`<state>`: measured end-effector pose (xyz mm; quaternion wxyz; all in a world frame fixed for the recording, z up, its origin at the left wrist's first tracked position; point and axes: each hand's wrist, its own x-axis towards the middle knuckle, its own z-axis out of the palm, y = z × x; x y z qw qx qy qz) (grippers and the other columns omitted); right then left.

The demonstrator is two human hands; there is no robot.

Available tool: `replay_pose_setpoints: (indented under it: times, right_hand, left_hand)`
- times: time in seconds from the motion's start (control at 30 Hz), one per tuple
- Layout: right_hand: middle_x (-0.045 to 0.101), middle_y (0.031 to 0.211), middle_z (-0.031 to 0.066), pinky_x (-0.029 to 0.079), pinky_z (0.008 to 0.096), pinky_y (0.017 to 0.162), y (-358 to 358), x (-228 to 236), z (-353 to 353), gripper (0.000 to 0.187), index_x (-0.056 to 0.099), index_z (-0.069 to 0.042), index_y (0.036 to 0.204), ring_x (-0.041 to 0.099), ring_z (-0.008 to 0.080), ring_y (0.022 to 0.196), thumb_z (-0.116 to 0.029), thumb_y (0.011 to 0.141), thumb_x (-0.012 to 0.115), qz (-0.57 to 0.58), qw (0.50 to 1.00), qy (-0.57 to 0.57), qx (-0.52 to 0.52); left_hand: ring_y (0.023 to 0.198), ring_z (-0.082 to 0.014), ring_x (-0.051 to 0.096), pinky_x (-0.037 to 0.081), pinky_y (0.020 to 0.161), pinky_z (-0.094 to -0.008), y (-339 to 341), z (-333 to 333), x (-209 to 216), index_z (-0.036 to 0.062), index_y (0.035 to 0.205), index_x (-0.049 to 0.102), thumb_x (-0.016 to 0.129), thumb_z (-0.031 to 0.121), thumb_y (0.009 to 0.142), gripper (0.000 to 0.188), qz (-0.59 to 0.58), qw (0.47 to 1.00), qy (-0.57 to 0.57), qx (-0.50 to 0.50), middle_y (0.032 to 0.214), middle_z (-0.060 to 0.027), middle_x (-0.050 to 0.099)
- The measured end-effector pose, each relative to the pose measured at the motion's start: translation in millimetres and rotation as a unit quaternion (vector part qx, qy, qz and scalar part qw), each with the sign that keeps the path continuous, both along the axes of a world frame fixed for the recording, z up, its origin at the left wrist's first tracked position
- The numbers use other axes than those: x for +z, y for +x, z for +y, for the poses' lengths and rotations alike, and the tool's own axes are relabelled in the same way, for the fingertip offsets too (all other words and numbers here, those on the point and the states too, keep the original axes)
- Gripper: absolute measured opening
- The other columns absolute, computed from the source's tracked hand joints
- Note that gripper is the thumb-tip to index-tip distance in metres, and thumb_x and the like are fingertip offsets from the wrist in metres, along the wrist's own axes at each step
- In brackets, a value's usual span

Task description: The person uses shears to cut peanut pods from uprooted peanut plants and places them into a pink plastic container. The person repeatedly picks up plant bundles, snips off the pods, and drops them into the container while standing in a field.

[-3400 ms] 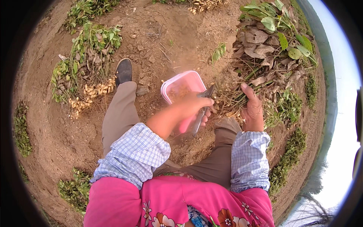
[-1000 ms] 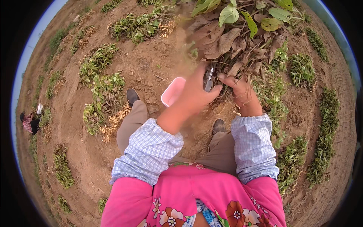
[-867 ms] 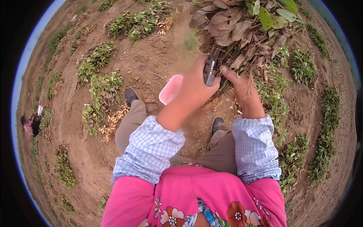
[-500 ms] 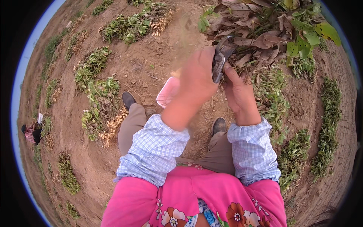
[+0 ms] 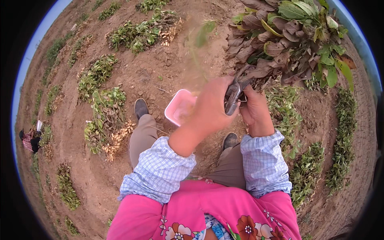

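My left hand [image 5: 210, 104] is closed round dark metal pruning shears [image 5: 233, 96], whose curved end reaches up to the stems of a leafy bunch of plants [image 5: 290, 44]. Brown, withered leaves make up much of the bunch, with green and yellowish ones at its far and right sides. Below the leaves, my right hand [image 5: 256, 108] grips the stem end; the tool and fingers partly hide those stems. A blurred green sprig [image 5: 204, 34] hangs in the air left of the bunch. Beneath my left wrist, a pink plastic basin [image 5: 171, 109] rests on the soil.
Uprooted peanut plants [image 5: 106, 108] with pale pods [image 5: 116, 140] lie in heaps to the left. Another heap [image 5: 144, 32] lies farther ahead. Green plant rows [image 5: 342, 136] run along the right. My shoes [image 5: 141, 108] stand on brown soil. Another person [image 5: 29, 141] sits at the far left.
Both hands, with the shears and the bunch's stem end, have come nearer to me. The shears have turned slightly. The blurred green sprig shows more clearly, and more of the basin is visible.
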<state>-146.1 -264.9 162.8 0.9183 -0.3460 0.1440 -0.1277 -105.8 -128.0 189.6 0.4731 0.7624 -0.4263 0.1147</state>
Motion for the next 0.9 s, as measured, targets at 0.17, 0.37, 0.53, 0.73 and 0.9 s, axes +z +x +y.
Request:
replay_pose_setpoints:
  times: [0.17,0.37,0.53,0.73,0.9]
  right_hand:
    - [0.066,0.102,0.0136,0.055,0.0345,0.083,5.1,-5.4,-8.7,0.027,0.059,0.005,0.110,0.066,0.0230,0.092,-0.011,0.088,0.063,-0.028,0.995,-0.101,0.000]
    - [0.066,0.091,0.0118,0.058,0.0357,0.071,9.5,0.0,-19.4,0.021,0.062,0.003,0.099,0.066,0.0232,0.081,-0.011,0.084,0.068,0.076,0.994,-0.080,0.026]
    - [0.066,0.093,0.0136,0.059,0.0372,0.070,15.7,4.7,-23.5,0.027,0.061,0.004,0.102,0.067,0.0252,0.081,-0.009,0.080,0.071,0.141,0.988,-0.057,-0.009]
    - [0.059,0.115,0.0110,0.052,0.0404,0.085,22.8,-19.3,-33.3,0.052,0.052,0.000,0.121,0.059,0.0242,0.104,-0.002,0.073,0.074,0.098,0.989,-0.106,-0.016]
    - [0.054,0.121,0.0086,0.045,0.0377,0.091,22.1,-14.1,-9.9,0.056,0.051,-0.001,0.122,0.052,0.0217,0.112,0.001,0.071,0.073,0.018,0.984,-0.176,-0.011]
  left_hand:
    - [0.091,-0.0255,0.060,0.047,0.078,-0.0357,-6.8,8.6,-0.5,0.0012,0.120,0.047,0.071,0.012,0.075,0.052,0.150,0.987,0.032,-0.053,0.103,-0.0146,0.058]
    - [0.101,-0.0183,0.058,0.048,0.084,-0.0347,-3.6,22.8,5.3,0.0017,0.123,0.046,0.065,0.012,0.083,0.045,0.368,0.917,-0.081,-0.131,0.114,-0.0107,0.058]
    - [0.098,-0.0161,0.058,0.048,0.085,-0.0309,0.3,49.4,23.5,0.0038,0.119,0.049,0.060,0.004,0.086,0.035,0.478,0.816,-0.290,-0.146,0.112,-0.0073,0.058]
    - [0.087,-0.0150,0.059,0.051,0.073,-0.0297,23.8,66.3,5.5,0.0021,0.114,0.051,0.063,0.011,0.087,0.032,0.518,0.835,-0.182,0.036,0.101,-0.0087,0.059]
    - [0.083,-0.0125,0.057,0.048,0.067,-0.0273,32.6,48.4,-1.6,0.0026,0.113,0.053,0.067,0.017,0.085,0.035,0.487,0.866,-0.112,0.005,0.091,-0.0037,0.058]
